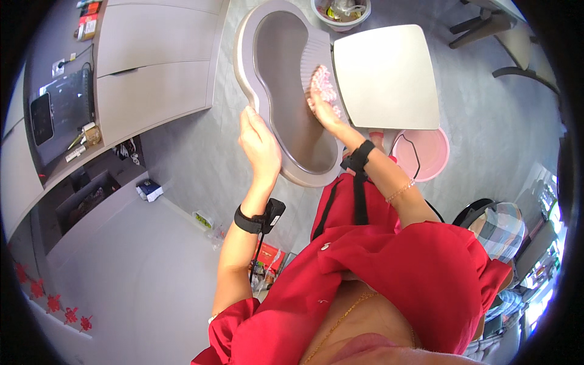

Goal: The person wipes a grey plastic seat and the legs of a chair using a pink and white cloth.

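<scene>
A grey kidney-shaped tabletop (285, 77) with a glossy darker inner panel and a ribbed side stands in front of me. My left hand (260, 143) grips its left rim. Under my right hand (324, 112) is a fluffy pink-and-white cloth (324, 84), pressed against the ribbed side; part of the cloth shows past the fingers. A pale square panel with rounded corners (385, 77) adjoins the right side of the tabletop. Black straps with small devices are on both my wrists.
A pink basin (422, 155) stands on the grey floor, below the pale panel. At the top is a waste bin (341, 18) holding rubbish. Drawers (153, 91) and a dark counter line the left. Chair legs (483, 32) are at upper right; a red box (269, 255) lies near my left elbow.
</scene>
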Motion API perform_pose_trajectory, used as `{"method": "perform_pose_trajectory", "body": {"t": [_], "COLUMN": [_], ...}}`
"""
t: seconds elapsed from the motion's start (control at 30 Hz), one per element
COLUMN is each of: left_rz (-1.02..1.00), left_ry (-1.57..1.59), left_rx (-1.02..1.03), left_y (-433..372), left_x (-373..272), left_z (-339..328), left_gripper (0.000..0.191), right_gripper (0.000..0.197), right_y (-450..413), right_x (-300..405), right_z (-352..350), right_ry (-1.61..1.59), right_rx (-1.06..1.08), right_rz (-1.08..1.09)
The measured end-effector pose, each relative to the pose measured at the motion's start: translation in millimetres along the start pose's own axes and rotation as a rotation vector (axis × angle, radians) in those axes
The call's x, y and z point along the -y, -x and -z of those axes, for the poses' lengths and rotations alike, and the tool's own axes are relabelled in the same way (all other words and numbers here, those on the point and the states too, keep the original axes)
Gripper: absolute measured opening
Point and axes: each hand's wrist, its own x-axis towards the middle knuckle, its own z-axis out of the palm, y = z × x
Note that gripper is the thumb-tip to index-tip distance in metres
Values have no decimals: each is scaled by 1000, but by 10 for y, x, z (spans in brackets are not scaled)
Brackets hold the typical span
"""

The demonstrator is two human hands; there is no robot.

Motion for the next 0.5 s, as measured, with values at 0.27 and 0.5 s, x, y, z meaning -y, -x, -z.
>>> {"method": "perform_pose_trajectory", "body": {"t": [0.27,0.5], "left_rz": [-100,-121], "left_ry": [61,124], "left_rx": [-24,-63], "left_y": [29,18], "left_x": [-40,65], "left_z": [-70,-42], "left_gripper": [37,40], "right_gripper": [67,63], "right_y": [890,1318], "right_x": [571,1373], "right_z": [-98,-270], "right_ry": [-85,-336], "right_rx": [263,388], "right_rz": [95,464]}}
